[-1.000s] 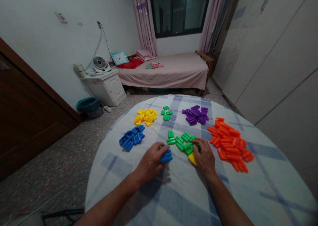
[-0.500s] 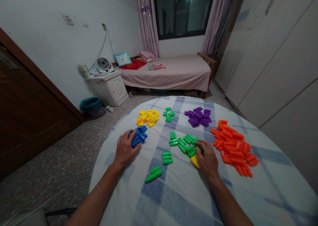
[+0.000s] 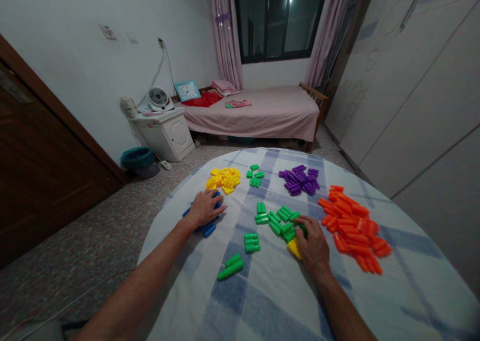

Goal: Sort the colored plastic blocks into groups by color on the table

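Note:
My left hand (image 3: 204, 210) lies over a spread of blue plastic blocks (image 3: 209, 230), fingers apart, hiding most of them. At the right end of a cluster of green plastic blocks (image 3: 275, 227), my right hand (image 3: 313, 242) has its fingers curled round a green block, partly hidden under them. A yellow block (image 3: 294, 249) pokes out beside that thumb. Between the hands lie a joined green piece (image 3: 252, 242) with side-by-side tubes and a longer green piece (image 3: 230, 267) nearer to me.
Yellow blocks (image 3: 224, 179), a few small green ones (image 3: 255, 182) and purple blocks (image 3: 300, 180) lie farther back on the checked tablecloth (image 3: 270, 301). A large orange heap (image 3: 352, 226) sits at the right. Beyond the table stand a bed (image 3: 258, 111) and a white cabinet (image 3: 168, 133).
My left hand has moved forward and right from the near left side of the blue blocks to lie over them, and they are more spread out. My right hand stays in place.

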The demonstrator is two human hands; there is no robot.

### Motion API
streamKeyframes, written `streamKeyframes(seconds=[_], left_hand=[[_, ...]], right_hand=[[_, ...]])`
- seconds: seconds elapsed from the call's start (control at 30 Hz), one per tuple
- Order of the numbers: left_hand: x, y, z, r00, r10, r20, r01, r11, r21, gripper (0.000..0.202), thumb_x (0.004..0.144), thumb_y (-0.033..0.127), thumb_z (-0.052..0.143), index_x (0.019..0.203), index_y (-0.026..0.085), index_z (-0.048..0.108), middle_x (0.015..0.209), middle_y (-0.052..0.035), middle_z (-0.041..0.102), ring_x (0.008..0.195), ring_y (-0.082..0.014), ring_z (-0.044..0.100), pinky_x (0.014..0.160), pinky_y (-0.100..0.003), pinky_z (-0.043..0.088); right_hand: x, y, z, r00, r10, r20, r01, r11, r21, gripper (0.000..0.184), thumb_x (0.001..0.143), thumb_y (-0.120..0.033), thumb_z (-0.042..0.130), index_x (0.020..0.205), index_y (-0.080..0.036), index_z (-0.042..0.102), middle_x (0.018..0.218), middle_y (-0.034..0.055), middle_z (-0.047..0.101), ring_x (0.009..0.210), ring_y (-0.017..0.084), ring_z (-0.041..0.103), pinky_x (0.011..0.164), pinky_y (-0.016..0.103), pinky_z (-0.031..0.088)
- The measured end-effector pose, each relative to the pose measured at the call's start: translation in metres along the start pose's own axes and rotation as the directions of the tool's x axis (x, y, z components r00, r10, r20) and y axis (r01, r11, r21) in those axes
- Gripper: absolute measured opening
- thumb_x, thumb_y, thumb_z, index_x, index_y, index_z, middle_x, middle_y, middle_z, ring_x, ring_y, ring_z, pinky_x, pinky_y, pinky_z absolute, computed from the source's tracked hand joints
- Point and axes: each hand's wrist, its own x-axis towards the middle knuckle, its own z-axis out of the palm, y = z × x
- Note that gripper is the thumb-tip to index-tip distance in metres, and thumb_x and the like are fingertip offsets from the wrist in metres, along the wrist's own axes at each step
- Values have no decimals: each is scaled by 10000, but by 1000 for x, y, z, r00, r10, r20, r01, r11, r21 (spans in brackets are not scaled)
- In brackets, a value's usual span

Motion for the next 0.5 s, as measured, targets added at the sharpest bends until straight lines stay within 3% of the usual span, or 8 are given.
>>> streamKeyframes(seconds=[0.23, 0.5], left_hand=[[-2, -3, -4, 995, -54, 80, 53, 999, 12, 345, 831, 489, 502, 1017, 244, 657, 1161, -101, 556, 955, -249, 587, 796, -369, 465], [-25, -15, -7, 995, -70, 72, 66, 996, 56, 334, 862, 467, 467, 1003, 244, 671, 1194, -103, 546, 991, -245, 589, 831, -370, 472]], right_hand=[[0, -1, -1, 1000, 5, 9, -5, 1000, -14, 261, 840, -312, 411, 928, -198, 628, 1083, 68, 593, 1040, 210, 531, 933, 390, 401], [0, 1, 0, 1000, -4, 0, 4, 1000, -19, 261, 845, -309, 406, 928, -205, 630, 1090, 63, 591, 1034, 204, 533, 930, 383, 404]])
